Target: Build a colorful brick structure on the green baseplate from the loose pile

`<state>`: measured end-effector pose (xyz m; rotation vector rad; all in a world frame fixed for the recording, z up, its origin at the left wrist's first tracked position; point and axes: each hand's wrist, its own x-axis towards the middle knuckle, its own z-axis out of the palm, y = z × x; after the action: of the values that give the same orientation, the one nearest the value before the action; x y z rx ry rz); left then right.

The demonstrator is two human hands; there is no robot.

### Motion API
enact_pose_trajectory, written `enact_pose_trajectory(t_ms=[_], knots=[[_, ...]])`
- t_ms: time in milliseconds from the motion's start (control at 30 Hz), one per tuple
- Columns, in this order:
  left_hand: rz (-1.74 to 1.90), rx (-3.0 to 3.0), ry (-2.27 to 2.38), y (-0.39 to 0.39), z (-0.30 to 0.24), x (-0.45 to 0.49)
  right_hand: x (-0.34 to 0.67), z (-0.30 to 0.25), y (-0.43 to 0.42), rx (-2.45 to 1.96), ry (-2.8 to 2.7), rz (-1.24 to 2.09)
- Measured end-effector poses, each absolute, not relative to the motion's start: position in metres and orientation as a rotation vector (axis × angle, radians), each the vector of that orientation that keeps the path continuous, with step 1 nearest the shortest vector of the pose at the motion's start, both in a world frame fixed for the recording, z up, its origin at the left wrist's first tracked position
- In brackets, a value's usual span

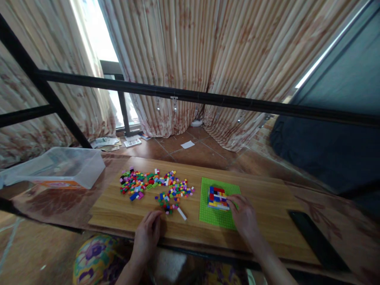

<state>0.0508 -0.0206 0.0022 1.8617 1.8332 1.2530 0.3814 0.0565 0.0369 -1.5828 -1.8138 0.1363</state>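
Observation:
A small build of toy bricks (219, 196) in red, blue, white and yellow stands on a green studded baseplate (206, 213). My right hand (243, 213) reaches in from the right, its fingertips pinched on a brick at the build's right edge; the brick itself is mostly covered by the fingers. Near the board's front edge rests my left hand (148, 229), fingers curled closed, and whatever they may hold is hidden. Just beyond it lie a long white brick (182, 214) and a spread of small loose bricks (170, 190) in many colours.
Under everything is a wooden board (267, 206). A clear plastic bin (95, 170) stands to its left, and a dark flat slab (314, 237) lies at the right. A black metal rail (196, 95) crosses in front of the curtains. Papers (107, 142) lie on the tiled floor.

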Motion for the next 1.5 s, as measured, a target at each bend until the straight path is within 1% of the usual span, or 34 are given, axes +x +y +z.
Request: enact_pose_trajectory(t_ms=[500,667,867,1067,1267,1500], knots=[[1.251,1.872,1.847,-0.021,0.001,0.051,0.387,0.036,0.066,-1.618,-2.065,0.053],[1.243,1.88,1.831,-0.021,-0.001,0.049,0.382,0.041,0.068,-1.665,-2.055,0.062],[1.235,1.876,1.832,-0.021,0.001,0.05,0.383,0.041,0.068,-1.736,-1.895,0.263],[1.251,1.893,1.835,-0.021,0.002,0.051,0.39,0.032,0.07,-1.78,-1.501,0.457],[1.257,1.906,1.823,-0.021,0.002,0.051,0.387,0.012,0.075,-1.736,-1.192,0.727],[1.243,1.906,1.831,-0.021,0.002,0.05,0.386,0.003,0.079,-1.723,-1.03,0.862]])
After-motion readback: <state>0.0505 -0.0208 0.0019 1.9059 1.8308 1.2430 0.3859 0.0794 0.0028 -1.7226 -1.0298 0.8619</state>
